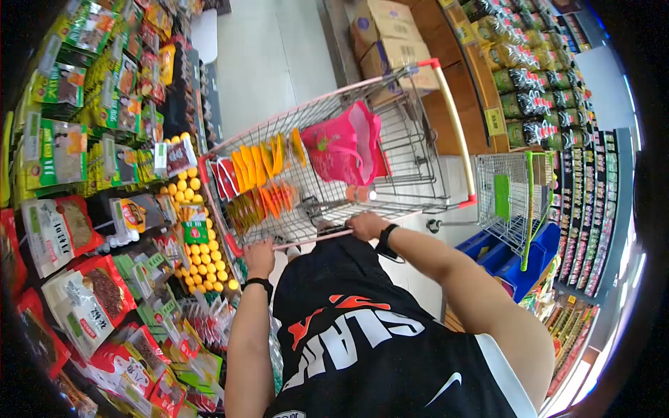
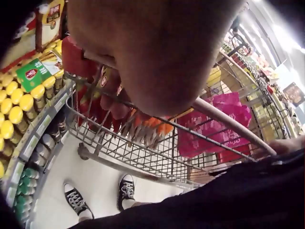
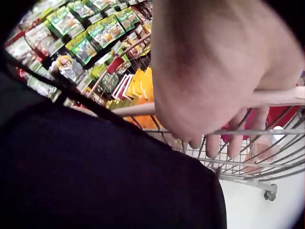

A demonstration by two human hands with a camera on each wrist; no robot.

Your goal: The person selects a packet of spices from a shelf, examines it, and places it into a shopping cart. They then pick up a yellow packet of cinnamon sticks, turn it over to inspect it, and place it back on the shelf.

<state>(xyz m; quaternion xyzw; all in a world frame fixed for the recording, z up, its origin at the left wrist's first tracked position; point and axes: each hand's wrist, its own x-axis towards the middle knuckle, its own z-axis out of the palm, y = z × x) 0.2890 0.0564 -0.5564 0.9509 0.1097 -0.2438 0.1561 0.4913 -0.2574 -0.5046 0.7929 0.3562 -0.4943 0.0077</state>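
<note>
A wire shopping cart (image 1: 456,132) stands sideways before me, its near side rail running under both hands. My left hand (image 1: 260,258) grips that rail at the red corner; in the left wrist view its fingers (image 2: 119,109) hang over into the basket. Farther right along the rail, my right hand (image 1: 368,226) holds on, with fingers (image 3: 213,145) curled over it in the right wrist view. Inside the cart lie a bright pink bag (image 1: 341,143), a row of yellow-orange packets (image 1: 258,164), orange packets (image 1: 277,200) and red-and-white packets (image 1: 226,177).
Shelves with hanging food packets (image 1: 59,153) and yellow-lidded jars (image 1: 202,265) border the cart's left end. A second cart (image 1: 502,195) with green trim stands at right, by blue crates (image 1: 536,261). Cardboard boxes (image 1: 394,52) are stacked beyond. Sneakers (image 2: 76,198) show on the floor.
</note>
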